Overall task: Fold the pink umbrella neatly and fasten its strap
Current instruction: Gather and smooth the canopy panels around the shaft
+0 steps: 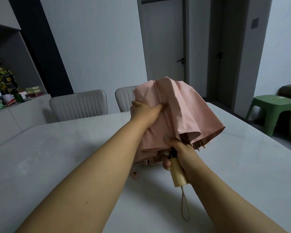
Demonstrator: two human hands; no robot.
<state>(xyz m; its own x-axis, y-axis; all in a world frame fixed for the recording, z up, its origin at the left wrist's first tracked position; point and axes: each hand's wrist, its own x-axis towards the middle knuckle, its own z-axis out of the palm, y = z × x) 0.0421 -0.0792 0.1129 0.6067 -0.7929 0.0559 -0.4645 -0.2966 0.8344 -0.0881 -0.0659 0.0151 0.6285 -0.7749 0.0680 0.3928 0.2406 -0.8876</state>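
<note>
Fingers round handle — canopy loose

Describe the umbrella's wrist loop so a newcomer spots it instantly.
Start at the white table. The right hand grips the umbrella's pale wooden handle over it. The wrist loop is the thin beige cord dangling from the handle's butt, unlike the pink canopy.

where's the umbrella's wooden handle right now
Head view, lower centre-right: the handle is gripped in the right hand above the table, just below the pink canopy.
</note>
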